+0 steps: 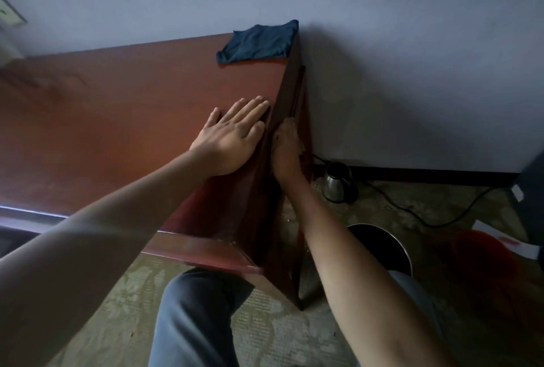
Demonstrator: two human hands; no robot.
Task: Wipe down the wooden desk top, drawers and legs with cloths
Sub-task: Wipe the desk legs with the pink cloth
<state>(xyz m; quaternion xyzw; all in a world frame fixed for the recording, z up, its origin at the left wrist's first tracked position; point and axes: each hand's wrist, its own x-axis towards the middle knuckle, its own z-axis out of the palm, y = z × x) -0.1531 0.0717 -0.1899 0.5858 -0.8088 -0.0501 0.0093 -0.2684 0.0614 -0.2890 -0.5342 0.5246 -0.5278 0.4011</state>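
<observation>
Item: wooden desk (pixel 123 119), reddish brown, set against the wall (pixel 382 57); its long axis runs along that wall from my left toward the right end panel (pixel 290 107), which faces right and drops to the floor. On the desk, far right corner by the wall: one dark blue cloth (pixel 259 42), crumpled flat, one edge reaching the desk's right edge, well apart from both hands. My left hand (pixel 232 137): palm down on the desk top just beside the right edge, fingers straight and together, pointing toward the wall, holding nothing. My right hand (pixel 287 148): off the desk's right side, pressed against the end panel just below the top edge, fingers pointing up the panel; a pale scrap shows at its edges, but I cannot tell whether it is a cloth, nor how the fingers lie around it. On the floor right of the desk: a steel kettle (pixel 337 182) near the panel's far leg, with a black cable (pixel 412 213) trailing away, and nearer me a round dark bin (pixel 382 244). Below the desk's front edge: my knee in grey-blue trousers (pixel 200 316).
</observation>
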